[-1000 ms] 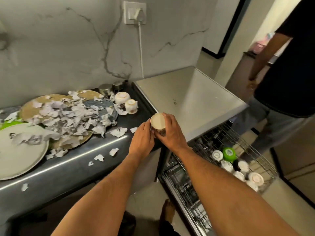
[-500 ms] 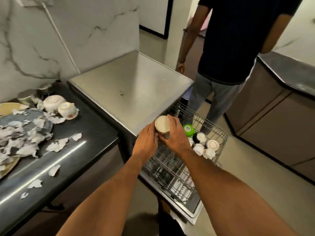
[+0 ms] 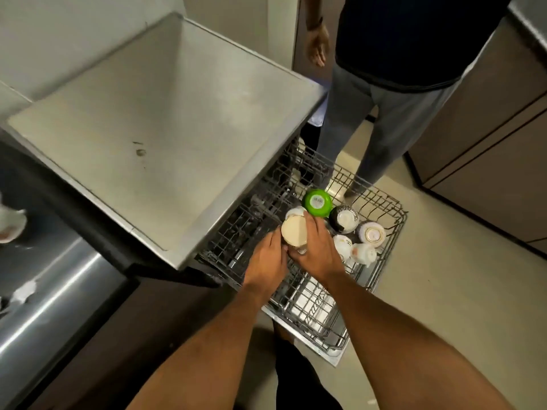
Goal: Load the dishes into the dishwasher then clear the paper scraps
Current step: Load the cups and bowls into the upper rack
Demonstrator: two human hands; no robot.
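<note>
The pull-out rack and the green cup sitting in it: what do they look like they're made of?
The rack looks like coated metal wire: thin grey rods crossed in a grid, with no bare shine. The green cup sits upside down; its even, bright colour and soft gloss suggest plastic, though glazed ceramic can't be ruled out. A pale label sits on its base.

Head view: from my head, steeply down and forward, close over my hands (image 3: 296, 255) above the dishwasher rack (image 3: 381, 250).
Left: bench (image 3: 44, 291) edge.
</note>
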